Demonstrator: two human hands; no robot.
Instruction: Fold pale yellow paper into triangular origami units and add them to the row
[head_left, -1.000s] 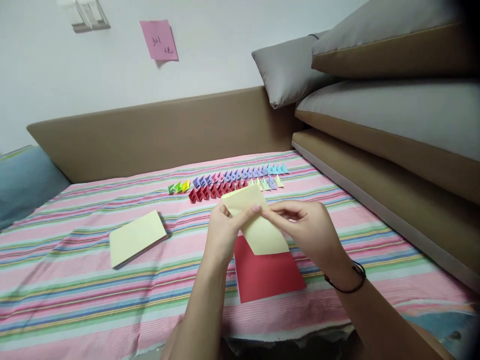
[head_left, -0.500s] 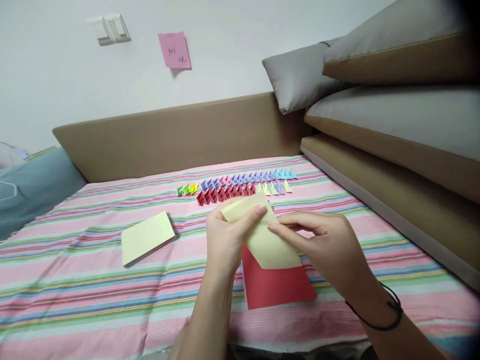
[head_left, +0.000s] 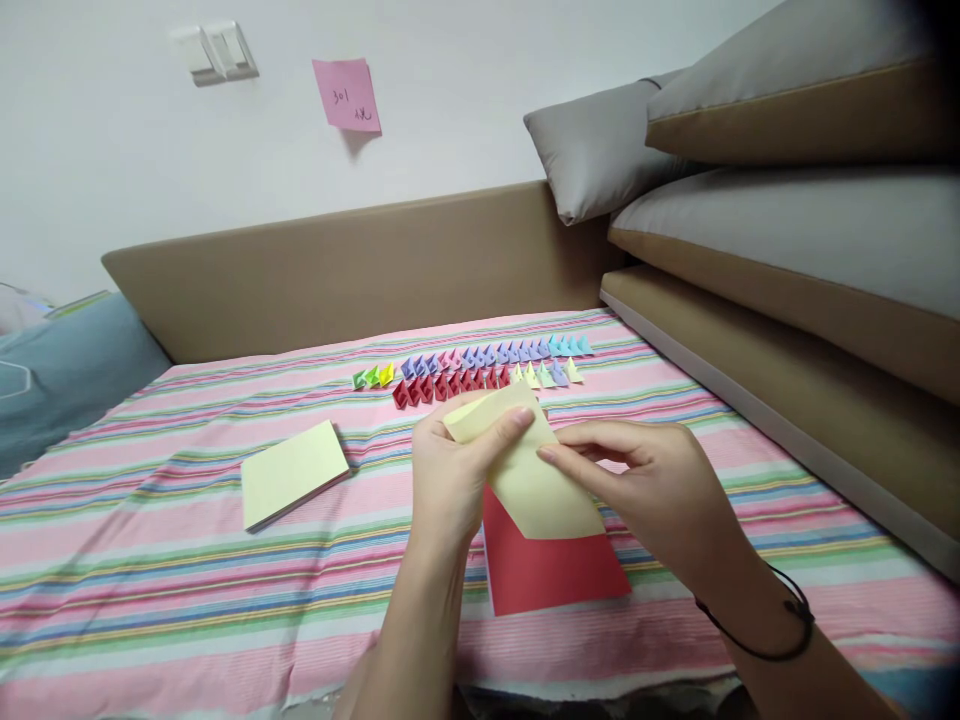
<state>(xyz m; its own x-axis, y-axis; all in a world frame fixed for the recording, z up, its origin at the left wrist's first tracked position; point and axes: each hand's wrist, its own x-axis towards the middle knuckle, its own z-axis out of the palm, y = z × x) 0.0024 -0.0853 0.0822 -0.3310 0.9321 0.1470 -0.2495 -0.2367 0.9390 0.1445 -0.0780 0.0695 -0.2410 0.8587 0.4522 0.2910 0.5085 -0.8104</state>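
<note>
So your left hand (head_left: 450, 470) grips a pale-yellow rectangular paper sheet (head_left: 544, 500), thumb flat on top. Your right hand (head_left: 664, 490) pinches its right edge, thumb and forefinger nearly together. There's a flat red paper sheet (head_left: 559, 582) below, between your forearms.

Soft, even indoor light, faint shadow below the pink note (head_left: 347, 95), blackened upper-right corner, stretched edges
</note>
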